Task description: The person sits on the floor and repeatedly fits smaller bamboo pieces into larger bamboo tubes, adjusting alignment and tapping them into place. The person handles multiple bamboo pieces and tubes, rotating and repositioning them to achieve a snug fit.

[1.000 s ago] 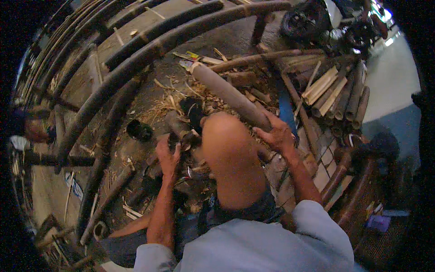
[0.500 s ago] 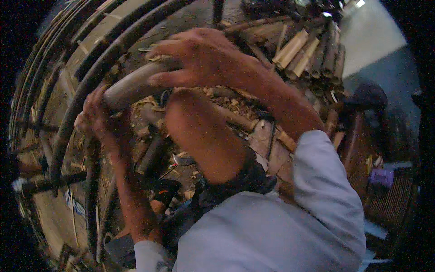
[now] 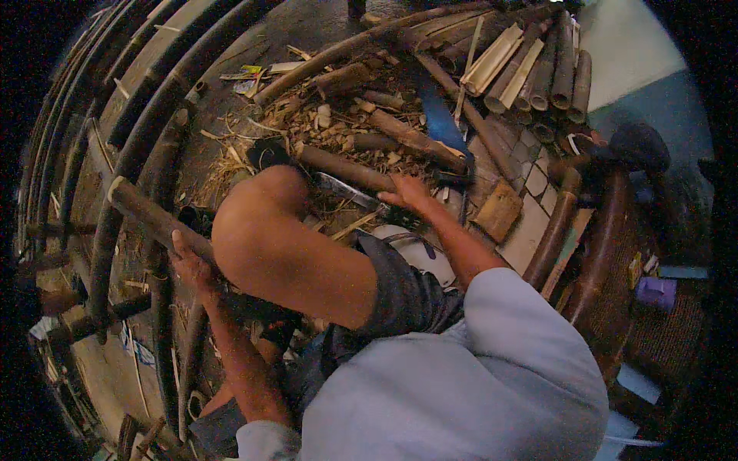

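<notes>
My left hand (image 3: 194, 265) closes on the lower part of a dark bamboo section (image 3: 157, 219), which slants up to the left beside my raised knee. Its pale cut end faces away from me. Farther right, my right hand (image 3: 409, 194) is down near the floor, its fingers curled at the end of a long metal knife blade (image 3: 346, 190). The handle is hidden under that hand. Just beyond the blade, a brown bamboo tube (image 3: 342, 167) lies on the debris, its near end close to my right fingers.
Wood chips and offcuts (image 3: 327, 115) cover the floor ahead. A blue strip (image 3: 440, 111) lies there near a wooden block (image 3: 497, 211). Stacked bamboo tubes (image 3: 565, 81) are at the far right. Long dark poles (image 3: 173, 88) curve along the left.
My right hand has let go of the bamboo section and moved down and right to the knife. My left hand has lowered the section beside my knee.
</notes>
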`<state>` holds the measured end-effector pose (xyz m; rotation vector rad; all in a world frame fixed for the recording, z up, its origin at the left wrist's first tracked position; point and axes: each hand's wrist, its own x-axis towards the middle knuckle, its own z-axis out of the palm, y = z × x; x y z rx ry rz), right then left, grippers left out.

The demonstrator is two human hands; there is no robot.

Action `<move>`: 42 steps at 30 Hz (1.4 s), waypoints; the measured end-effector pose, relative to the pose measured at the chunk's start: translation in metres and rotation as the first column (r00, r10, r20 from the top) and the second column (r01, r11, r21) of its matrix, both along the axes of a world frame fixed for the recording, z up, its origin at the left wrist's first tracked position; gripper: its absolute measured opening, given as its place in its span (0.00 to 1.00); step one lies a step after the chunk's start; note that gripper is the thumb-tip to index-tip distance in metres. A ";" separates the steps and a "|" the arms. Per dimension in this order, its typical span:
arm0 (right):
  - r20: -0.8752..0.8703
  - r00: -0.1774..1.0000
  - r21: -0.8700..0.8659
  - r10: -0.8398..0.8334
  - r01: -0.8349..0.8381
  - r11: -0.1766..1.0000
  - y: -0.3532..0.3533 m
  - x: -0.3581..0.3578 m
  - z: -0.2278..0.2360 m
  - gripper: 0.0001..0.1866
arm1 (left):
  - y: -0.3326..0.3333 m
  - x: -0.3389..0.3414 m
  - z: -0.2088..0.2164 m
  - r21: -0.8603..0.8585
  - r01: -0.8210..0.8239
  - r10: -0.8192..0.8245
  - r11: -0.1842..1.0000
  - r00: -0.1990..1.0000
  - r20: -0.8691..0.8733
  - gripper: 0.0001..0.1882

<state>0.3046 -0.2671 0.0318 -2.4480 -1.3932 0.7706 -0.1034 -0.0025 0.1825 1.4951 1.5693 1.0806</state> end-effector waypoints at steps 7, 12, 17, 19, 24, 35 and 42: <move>-0.363 0.912 -0.030 -0.192 0.194 0.981 -0.005 0.003 0.004 0.42 | 0.000 0.001 -0.004 -0.094 -0.069 0.083 0.993 0.984 0.155 0.36; -0.621 0.733 -0.067 -0.278 0.304 0.950 -0.016 -0.003 0.020 0.41 | -0.015 -0.001 0.008 -0.061 0.107 -0.081 0.992 0.938 0.336 0.26; -0.710 0.685 0.112 -0.164 0.340 0.934 -0.032 -0.019 0.048 0.37 | -0.022 -0.004 0.008 -0.146 0.120 -0.007 0.982 0.797 0.604 0.24; -0.654 0.701 0.001 -0.286 0.379 0.926 -0.035 -0.021 0.054 0.34 | -0.018 0.000 0.007 -0.138 0.081 0.034 0.987 0.737 0.675 0.24; -0.174 0.966 -0.218 -0.193 0.154 0.964 -0.064 0.008 0.030 0.29 | -0.008 0.003 -0.001 -0.222 0.088 0.134 0.971 0.568 0.812 0.23; 0.369 0.801 0.016 -0.471 0.501 0.865 -0.085 0.142 0.107 0.24 | 0.000 0.004 -0.030 -0.319 -0.118 0.328 0.940 0.560 0.760 0.26; 0.075 0.934 0.699 -0.350 0.201 0.686 -0.031 0.061 0.240 0.25 | -0.006 0.014 -0.027 -0.209 -0.308 0.359 0.928 0.595 0.719 0.30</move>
